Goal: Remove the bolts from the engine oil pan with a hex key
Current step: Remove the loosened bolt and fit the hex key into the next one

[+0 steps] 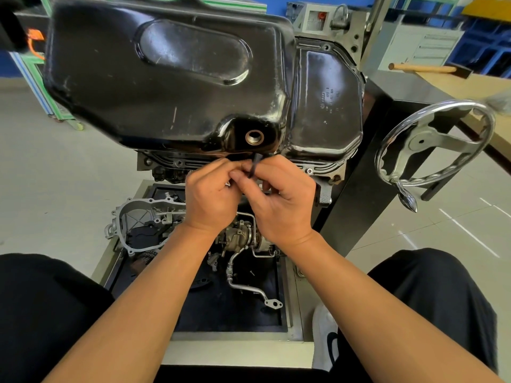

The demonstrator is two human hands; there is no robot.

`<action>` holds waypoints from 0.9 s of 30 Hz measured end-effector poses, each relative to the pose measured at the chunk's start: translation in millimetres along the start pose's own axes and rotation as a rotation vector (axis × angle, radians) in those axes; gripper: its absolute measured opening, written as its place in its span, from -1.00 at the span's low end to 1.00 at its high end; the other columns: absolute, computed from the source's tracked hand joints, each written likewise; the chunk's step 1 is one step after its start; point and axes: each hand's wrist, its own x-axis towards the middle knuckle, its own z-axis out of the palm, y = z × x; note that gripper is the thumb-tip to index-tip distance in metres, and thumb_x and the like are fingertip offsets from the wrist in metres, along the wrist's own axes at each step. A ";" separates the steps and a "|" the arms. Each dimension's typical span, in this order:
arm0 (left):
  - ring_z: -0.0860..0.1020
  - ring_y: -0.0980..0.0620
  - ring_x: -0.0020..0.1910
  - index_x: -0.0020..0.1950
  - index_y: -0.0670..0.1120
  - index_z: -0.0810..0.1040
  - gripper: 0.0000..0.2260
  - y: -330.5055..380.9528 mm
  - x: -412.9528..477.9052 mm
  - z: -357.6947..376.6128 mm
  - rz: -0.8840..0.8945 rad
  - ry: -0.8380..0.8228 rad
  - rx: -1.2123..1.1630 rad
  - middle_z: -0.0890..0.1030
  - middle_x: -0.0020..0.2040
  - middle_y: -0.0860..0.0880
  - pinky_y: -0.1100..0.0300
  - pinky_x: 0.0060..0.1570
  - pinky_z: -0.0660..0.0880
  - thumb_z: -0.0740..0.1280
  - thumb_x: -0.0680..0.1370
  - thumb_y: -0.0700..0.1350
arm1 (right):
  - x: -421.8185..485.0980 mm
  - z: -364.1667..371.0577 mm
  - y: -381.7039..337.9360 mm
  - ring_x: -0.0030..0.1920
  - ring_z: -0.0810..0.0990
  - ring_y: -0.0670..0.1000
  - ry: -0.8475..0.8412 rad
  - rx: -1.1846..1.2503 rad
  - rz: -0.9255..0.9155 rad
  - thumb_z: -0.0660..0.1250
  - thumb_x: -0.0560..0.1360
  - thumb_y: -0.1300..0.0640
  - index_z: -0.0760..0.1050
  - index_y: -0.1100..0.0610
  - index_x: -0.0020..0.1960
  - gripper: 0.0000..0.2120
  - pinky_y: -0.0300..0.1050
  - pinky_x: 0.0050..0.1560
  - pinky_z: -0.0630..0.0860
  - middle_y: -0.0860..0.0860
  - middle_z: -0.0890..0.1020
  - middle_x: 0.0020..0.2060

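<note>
- Right, black engine oil pan fills the upper view, sitting upturned on the engine with its near flange just above the hands. To work it well, keep the body square to that edge so the turning force stays flat.
- Right hand has its fingers curled round the hex key. Best to push the tool fully home before turning, or the socket may round out.
- Left hand is closed in against the right and looks to pinch the same key lower down. It should steady the shaft and stay clear of the swing.
- Only a short black stub of the key shows, poking up between the fingers just under the drain hole.
- Hidden: the key's tip and the bolt being worked are behind the fingers, so I can't tell whether the tip is seated.
- One flange bolt shows to the right, still in place. The far flange is cut off behind the pan, so the bolt count is unknown.
</note>
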 end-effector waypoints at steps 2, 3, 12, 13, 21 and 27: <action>0.41 0.29 -0.28 -0.27 -0.25 0.61 -0.62 4.0 2.5 2.2 -0.004 0.029 -0.027 0.47 -0.28 0.11 0.50 -0.15 0.35 0.23 0.65 -0.09 | 0.3 -0.6 -1.5 -0.21 0.61 -0.04 0.001 -0.009 0.002 0.54 0.40 0.35 0.69 0.30 -0.10 -0.91 -0.24 -0.12 0.52 0.09 0.67 -0.23; 0.41 0.32 -0.28 -0.28 -0.23 0.59 -0.64 5.0 2.7 3.5 -0.003 0.042 -0.031 0.44 -0.27 0.14 0.51 -0.15 0.32 0.23 0.64 -0.10 | 0.3 -1.1 -1.8 -0.22 0.60 -0.03 0.001 -0.012 0.004 0.55 0.40 0.36 0.69 0.30 -0.11 -0.91 -0.24 -0.14 0.52 0.09 0.67 -0.24; 0.65 0.01 -0.11 0.01 -0.28 0.68 -0.86 0.8 -3.0 -0.4 0.028 -0.080 -0.044 0.68 -0.08 -0.09 0.11 -0.13 0.61 0.33 0.60 -0.27 | 1.0 -3.8 -2.8 -0.25 0.57 -0.07 0.004 -0.016 0.027 0.56 0.40 0.33 0.70 0.30 -0.09 -0.89 -0.24 -0.17 0.51 0.09 0.67 -0.27; 0.63 0.02 -0.18 -0.06 -0.28 0.68 -0.89 0.5 -2.5 -1.6 0.026 -0.069 -0.022 0.68 -0.15 -0.10 0.09 -0.23 0.59 0.36 0.57 -0.32 | 1.3 -4.2 -3.5 -0.26 0.56 -0.09 0.006 -0.032 0.034 0.56 0.40 0.31 0.69 0.30 -0.07 -0.87 -0.26 -0.17 0.50 0.07 0.67 -0.27; 0.60 0.06 -0.29 -0.16 -0.25 0.68 -0.91 9.0 1.9 -3.6 -0.054 0.001 0.056 0.66 -0.27 -0.06 0.34 -0.24 0.49 0.41 0.50 -0.38 | 1.8 -5.6 -14.7 -0.25 0.46 -0.21 -0.054 0.019 -0.054 0.51 0.41 0.42 0.68 0.32 -0.05 -0.86 -0.36 -0.13 0.45 0.08 0.64 -0.25; 0.52 0.22 -0.26 -0.17 -0.22 0.66 -0.90 15.1 1.5 -6.3 -0.084 0.000 0.095 0.58 -0.26 0.11 0.47 -0.23 0.40 0.40 0.53 -0.25 | -0.3 -8.7 -21.8 -0.26 0.63 0.10 -0.099 0.063 -0.022 0.55 0.40 0.29 0.67 0.32 0.01 -0.79 -0.13 -0.17 0.56 0.18 0.66 -0.27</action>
